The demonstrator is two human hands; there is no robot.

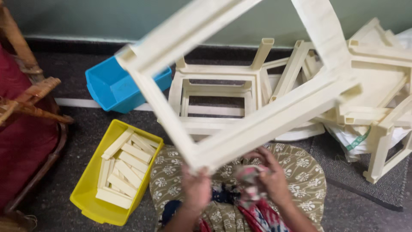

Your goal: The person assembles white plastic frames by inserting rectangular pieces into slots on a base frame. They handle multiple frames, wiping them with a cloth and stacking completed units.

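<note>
My left hand (pixel 196 187) grips the near corner of a cream plastic frame (pixel 274 116), a stool part held up and tilted in front of me. Its bars rise toward the top of the view. My right hand (pixel 268 174) is closed around a crumpled patterned cloth (pixel 252 178) just below the frame's lower bar. Both hands are above my lap, which is covered by olive floral fabric (pixel 300 172). The image is motion-blurred around the hands.
A yellow bin (pixel 88 195) with several cream plastic slats sits at my left. A blue bin (pixel 109 88) lies behind it. Several assembled cream stools (pixel 214 81) are piled ahead and to the right. A wooden chair with a red cushion (pixel 25 107) stands at far left.
</note>
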